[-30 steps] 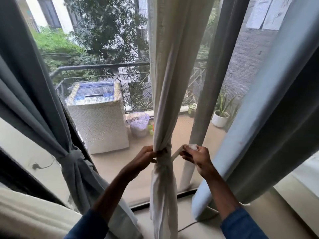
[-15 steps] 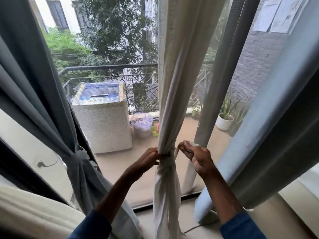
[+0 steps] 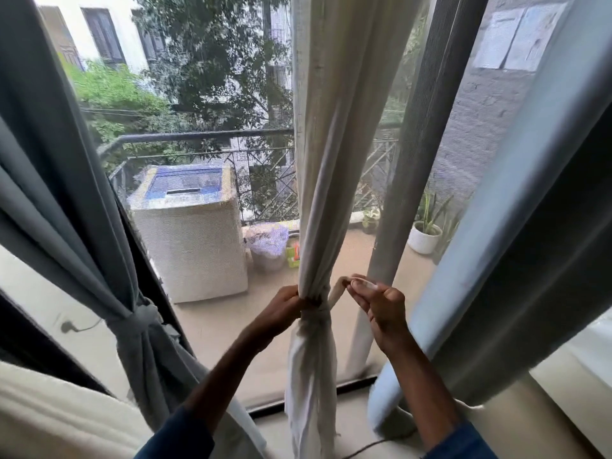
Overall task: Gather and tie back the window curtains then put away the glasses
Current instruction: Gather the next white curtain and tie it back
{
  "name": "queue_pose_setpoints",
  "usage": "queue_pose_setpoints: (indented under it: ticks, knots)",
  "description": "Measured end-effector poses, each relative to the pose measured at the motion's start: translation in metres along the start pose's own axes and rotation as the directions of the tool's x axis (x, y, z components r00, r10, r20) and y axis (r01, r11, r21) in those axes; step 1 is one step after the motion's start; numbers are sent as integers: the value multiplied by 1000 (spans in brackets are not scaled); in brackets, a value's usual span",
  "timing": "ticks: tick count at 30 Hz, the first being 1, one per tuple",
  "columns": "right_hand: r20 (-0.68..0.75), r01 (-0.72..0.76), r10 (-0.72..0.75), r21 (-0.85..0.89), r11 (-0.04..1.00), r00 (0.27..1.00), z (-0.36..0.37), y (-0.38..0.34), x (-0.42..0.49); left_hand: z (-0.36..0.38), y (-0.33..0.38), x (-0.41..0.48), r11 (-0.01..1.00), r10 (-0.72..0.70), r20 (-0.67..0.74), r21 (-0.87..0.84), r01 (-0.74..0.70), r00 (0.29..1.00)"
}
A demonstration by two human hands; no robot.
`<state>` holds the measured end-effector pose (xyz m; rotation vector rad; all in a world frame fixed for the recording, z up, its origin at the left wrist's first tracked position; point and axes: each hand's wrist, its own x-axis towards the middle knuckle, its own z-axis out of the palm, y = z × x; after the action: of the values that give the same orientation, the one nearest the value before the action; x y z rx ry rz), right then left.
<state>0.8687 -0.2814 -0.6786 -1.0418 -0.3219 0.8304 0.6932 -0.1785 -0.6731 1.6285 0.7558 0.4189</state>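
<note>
White curtain being tied

The soft, light white curtain [image 3: 318, 193] is pinched at its knot by the left hand [image 3: 284, 304]; the tie strip [image 3: 336, 293] beside it is gripped by the right hand [image 3: 377, 304].

cream curtain [image 3: 326, 180] matt woven cloth; grey curtain [image 3: 66, 207] smooth matt cloth.

Daylit window [image 3: 212, 326] overlooks a railed balcony [image 3: 205, 137], trees [image 3: 212, 61] and brick wall [image 3: 477, 127]
</note>
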Motion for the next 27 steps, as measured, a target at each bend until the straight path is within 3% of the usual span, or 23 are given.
queue_pose_setpoints:
  ticks: [5,10,13,17,24,27]
  knots:
    - [4,119,-119,-80,990,993,1,-3,-9,-3,2,4,951,14,-178,306,42,984]
    - [54,306,-301,-196,932,952,13,-4,-29,2,11,4,992,-42,-145,109,58,989]
    - [118,464,-451,-323,825,885,17,1,-38,3,10,7,995,-39,-219,83,59,975]
    - [290,646,-590,-494,582,754,20,11,-47,3,4,16,995,-42,-244,80,63,969]
    - [506,683,-518,-692,233,689,15,32,-27,11,16,8,998,-41,-253,29,50,967]
    - [507,594,-376,-787,164,776,20,26,-31,5,10,10,990,33,-279,144,8,960]
